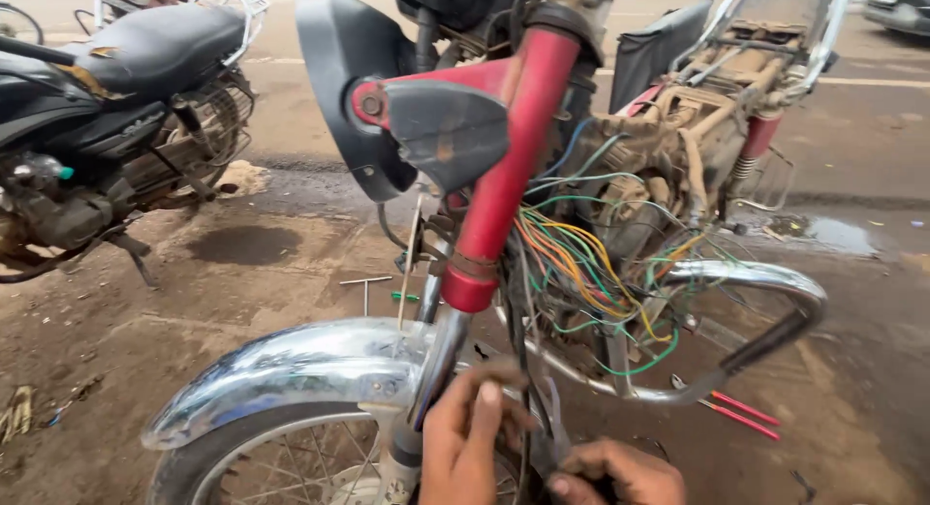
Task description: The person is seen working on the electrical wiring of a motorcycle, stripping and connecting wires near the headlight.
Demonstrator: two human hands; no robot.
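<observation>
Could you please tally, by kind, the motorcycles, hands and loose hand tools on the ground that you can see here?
Motorcycles: 2, the stripped red motorcycle and the dark motorcycle.
Hands: 2, left hand and right hand, both low by the front fork.
Tools on the ground: 2, red-handled pliers and a T-handle wrench.
Total: 6.

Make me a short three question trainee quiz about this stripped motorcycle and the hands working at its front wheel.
1. True or false: the chrome front fender is still mounted over the wheel.
2. Which tool lies on the ground under the crash guard? A) hammer B) red-handled pliers C) saw
3. Fill in: the loose wire bundle hangs beside the red ____.

Key: 1 true. 2 B. 3 fork cover. The left hand is by the fork leg, the right hand lower down.
</observation>
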